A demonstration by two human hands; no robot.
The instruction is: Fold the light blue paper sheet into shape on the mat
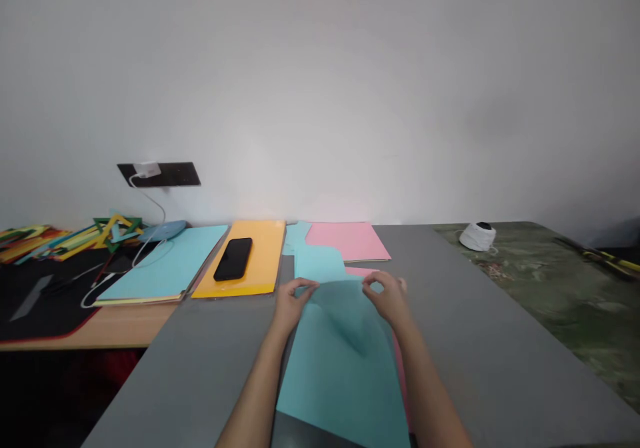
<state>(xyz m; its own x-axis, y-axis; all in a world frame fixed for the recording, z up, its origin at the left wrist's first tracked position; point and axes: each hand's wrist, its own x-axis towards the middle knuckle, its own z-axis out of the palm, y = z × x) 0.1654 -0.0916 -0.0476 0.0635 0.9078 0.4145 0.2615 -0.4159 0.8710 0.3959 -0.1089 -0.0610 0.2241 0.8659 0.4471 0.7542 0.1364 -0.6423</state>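
Observation:
A large turquoise sheet of paper (340, 381) slopes across the middle of the grey table. My left hand (293, 301) pinches its far left corner between thumb and fingertips. At the far right corner, my right hand (387, 298) grips the same sheet in a like pinch. The sheet's far edge is lifted and sags a little between the hands, with a shadow on it. Pink paper (403, 388) shows from under its right side. Just beyond my hands lies another turquoise piece (317, 261) with a rounded corner.
A pink stack of sheets (347, 241) lies by the wall. To the left, a black phone (234, 259) rests on a yellow pad (265, 255), beside a light-blue stack (165, 268) and coloured strips (75, 238). A white thread spool (478, 236) stands on the green surface (550, 301) at right.

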